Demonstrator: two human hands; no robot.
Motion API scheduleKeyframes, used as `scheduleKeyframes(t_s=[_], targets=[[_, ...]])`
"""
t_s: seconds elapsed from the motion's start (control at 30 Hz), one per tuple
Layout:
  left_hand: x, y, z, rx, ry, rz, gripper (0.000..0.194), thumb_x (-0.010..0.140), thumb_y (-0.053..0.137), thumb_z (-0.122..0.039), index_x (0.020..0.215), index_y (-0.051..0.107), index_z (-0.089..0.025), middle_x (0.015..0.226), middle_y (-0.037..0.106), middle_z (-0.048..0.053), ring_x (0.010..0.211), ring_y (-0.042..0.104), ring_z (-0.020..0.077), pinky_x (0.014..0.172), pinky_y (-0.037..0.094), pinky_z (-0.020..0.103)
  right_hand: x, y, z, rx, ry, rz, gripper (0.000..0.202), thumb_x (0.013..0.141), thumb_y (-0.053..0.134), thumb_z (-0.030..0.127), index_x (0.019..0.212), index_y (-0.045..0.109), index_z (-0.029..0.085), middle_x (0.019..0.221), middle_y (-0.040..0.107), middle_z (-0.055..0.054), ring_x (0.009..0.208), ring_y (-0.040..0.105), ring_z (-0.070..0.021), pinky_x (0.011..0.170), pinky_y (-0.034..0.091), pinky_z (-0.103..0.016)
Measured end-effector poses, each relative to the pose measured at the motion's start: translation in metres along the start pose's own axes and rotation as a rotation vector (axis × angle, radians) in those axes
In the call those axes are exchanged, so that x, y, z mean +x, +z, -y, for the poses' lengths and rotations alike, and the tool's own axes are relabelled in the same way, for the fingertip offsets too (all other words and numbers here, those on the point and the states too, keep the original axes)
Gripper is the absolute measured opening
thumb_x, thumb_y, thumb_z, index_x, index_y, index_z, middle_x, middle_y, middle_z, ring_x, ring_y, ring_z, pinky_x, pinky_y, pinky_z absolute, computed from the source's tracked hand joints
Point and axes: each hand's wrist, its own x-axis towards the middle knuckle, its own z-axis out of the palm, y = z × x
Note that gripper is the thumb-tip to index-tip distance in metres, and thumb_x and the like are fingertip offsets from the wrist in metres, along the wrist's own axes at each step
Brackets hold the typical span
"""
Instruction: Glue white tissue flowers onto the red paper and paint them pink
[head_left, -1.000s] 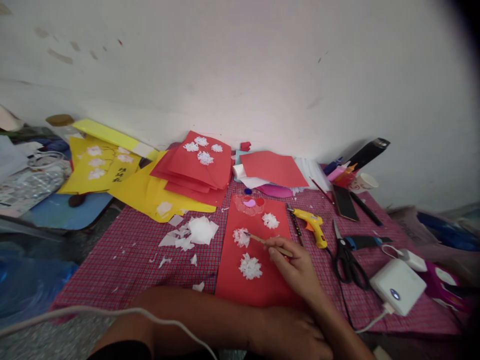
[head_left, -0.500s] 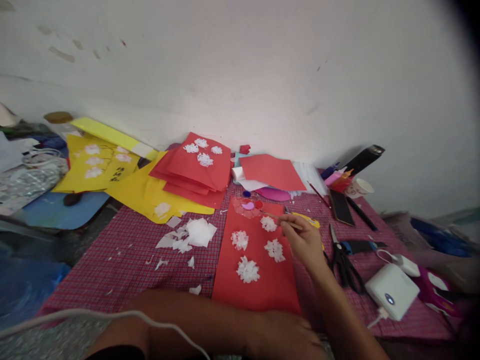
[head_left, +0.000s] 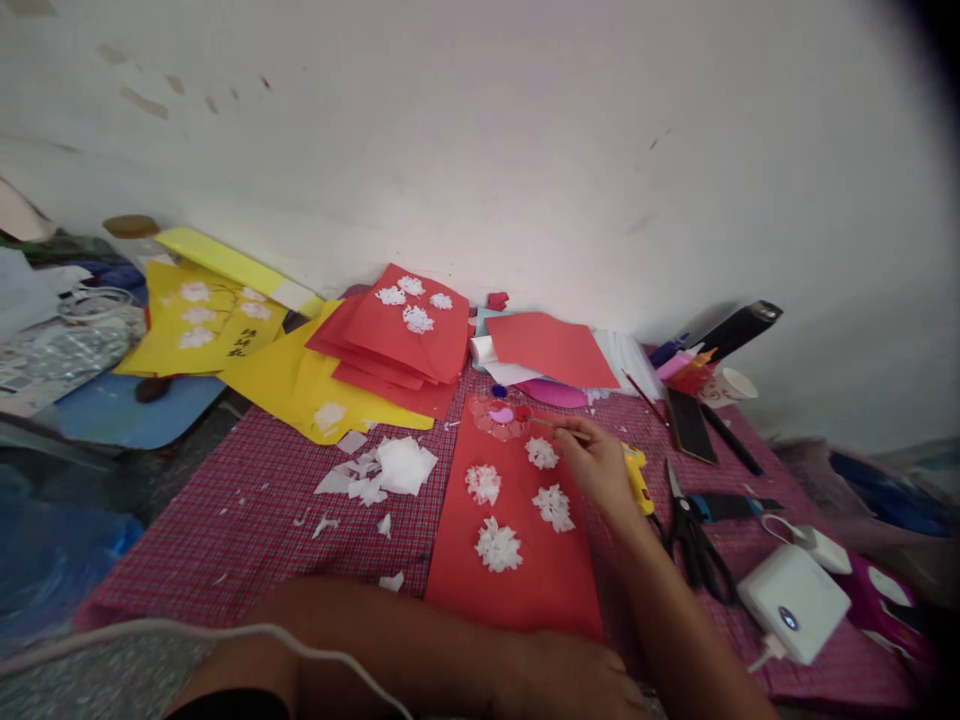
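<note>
My right hand (head_left: 596, 465) is closed around a thin paintbrush (head_left: 544, 424), whose tip is at the red paint in a clear flower-shaped palette (head_left: 491, 428). The palette also holds pink paint and lies on the top end of a red paper sheet (head_left: 517, 598). Below it on the sheet are several crumpled white paper flowers (head_left: 499, 546); the left one (head_left: 483, 484) has red-pink dabs on it. My left hand (head_left: 577, 675) lies flat across the sheet's lower edge, back upward, its fingertips partly out of view.
White paper scraps (head_left: 401, 465) lie left of the sheet. Behind are stacked red papers (head_left: 405, 340) and yellow papers (head_left: 285, 385). At right are a yellow glue gun (head_left: 636, 478), scissors (head_left: 694, 545), a utility knife (head_left: 727, 506), a white power bank (head_left: 795, 602) and a paper cup (head_left: 731, 386).
My right hand has moved slightly up and left, bringing the brush tip to the red paint. The left hand stays put. The whole view has shifted slightly.
</note>
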Motion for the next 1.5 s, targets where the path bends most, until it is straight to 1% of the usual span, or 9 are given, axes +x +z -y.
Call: scheduleKeyframes(t_s=[0.13, 0.23, 0.53, 0.67, 0.83, 0.97, 1.17, 1.33, 1.5], targets=[[0.0, -0.008, -0.002, 0.007, -0.013, 0.053, 0.019, 0.084, 0.064, -0.015, 0.098, 0.074, -0.023, 0.093, 0.07, 0.002, 0.088, 0.068, 0.016, 0.076, 0.055, 0.028, -0.001, -0.002, -0.002, 0.001, 0.012, -0.007, 0.023, 0.08, 0.065, 0.036, 0.092, 0.073, 0.018, 0.074, 0.072, -0.003, 0.063, 0.061, -0.0183, 0.057, 0.043, -0.027], [0.001, -0.013, -0.003, 0.0, -0.016, 0.086, 0.016, 0.084, 0.066, -0.016, 0.096, 0.073, -0.023, 0.093, 0.07, 0.002, 0.088, 0.068, 0.0166, 0.077, 0.056, 0.029, -0.002, -0.003, -0.001, 0.015, 0.023, -0.018, 0.023, 0.08, 0.065, 0.035, 0.092, 0.074, 0.017, 0.077, 0.073, -0.004, 0.066, 0.063, -0.0189, 0.059, 0.045, -0.028], [0.0, -0.01, -0.001, -0.022, 0.019, 0.005, 0.01, 0.081, 0.066, -0.015, 0.086, 0.071, -0.023, 0.086, 0.069, 0.003, 0.083, 0.069, 0.0174, 0.073, 0.055, 0.029, -0.02, -0.023, 0.007, 0.129, 0.01, -0.082, 0.018, 0.082, 0.07, 0.033, 0.093, 0.075, 0.02, 0.083, 0.075, -0.005, 0.065, 0.062, -0.0161, 0.061, 0.049, -0.027], [0.002, -0.014, -0.001, -0.027, -0.003, 0.058, 0.009, 0.081, 0.068, -0.016, 0.082, 0.069, -0.025, 0.089, 0.07, 0.002, 0.086, 0.069, 0.0176, 0.076, 0.056, 0.03, -0.05, -0.029, 0.015, 0.178, 0.018, 0.029, 0.017, 0.084, 0.072, 0.034, 0.092, 0.077, 0.02, 0.081, 0.075, -0.005, 0.064, 0.062, -0.0163, 0.059, 0.049, -0.027], [0.005, -0.014, 0.0, -0.063, 0.001, 0.067, 0.012, 0.082, 0.065, -0.015, 0.077, 0.068, -0.026, 0.085, 0.069, 0.001, 0.084, 0.068, 0.0174, 0.077, 0.058, 0.03, -0.083, -0.021, 0.021, 0.19, 0.048, 0.204, 0.018, 0.088, 0.071, 0.036, 0.094, 0.077, 0.02, 0.082, 0.076, -0.007, 0.067, 0.064, -0.0186, 0.062, 0.051, -0.029], [0.006, -0.013, -0.001, -0.032, -0.007, 0.029, 0.012, 0.081, 0.067, -0.015, 0.077, 0.069, -0.026, 0.088, 0.07, 0.001, 0.088, 0.069, 0.0183, 0.084, 0.059, 0.03, -0.089, -0.01, 0.019, 0.112, -0.001, 0.269, 0.019, 0.091, 0.067, 0.036, 0.096, 0.077, 0.021, 0.083, 0.075, -0.006, 0.07, 0.065, -0.0199, 0.064, 0.05, -0.029], [0.009, -0.018, -0.003, -0.101, -0.096, 0.199, 0.012, 0.084, 0.067, -0.018, 0.079, 0.068, -0.028, 0.098, 0.072, -0.001, 0.101, 0.068, 0.0187, 0.093, 0.057, 0.032, -0.086, -0.005, 0.018, 0.093, -0.041, 0.252, 0.016, 0.091, 0.067, 0.035, 0.097, 0.075, 0.022, 0.085, 0.074, -0.004, 0.073, 0.065, -0.0195, 0.068, 0.05, -0.028], [0.006, -0.008, -0.003, 0.01, -0.014, 0.056, 0.009, 0.082, 0.07, -0.019, 0.084, 0.072, -0.028, 0.091, 0.071, 0.0, 0.092, 0.069, 0.0176, 0.082, 0.058, 0.03, -0.088, -0.01, 0.018, 0.088, -0.024, 0.261, 0.018, 0.093, 0.066, 0.036, 0.096, 0.075, 0.021, 0.087, 0.075, -0.005, 0.076, 0.067, -0.021, 0.069, 0.051, -0.029], [0.005, -0.002, -0.003, 0.05, -0.006, 0.022, 0.009, 0.082, 0.069, -0.021, 0.087, 0.073, -0.028, 0.091, 0.071, 0.0, 0.096, 0.069, 0.0182, 0.085, 0.057, 0.031, -0.088, -0.009, 0.021, 0.066, -0.043, 0.258, 0.019, 0.092, 0.067, 0.038, 0.096, 0.076, 0.021, 0.083, 0.074, -0.005, 0.072, 0.066, -0.0205, 0.066, 0.051, -0.029]])
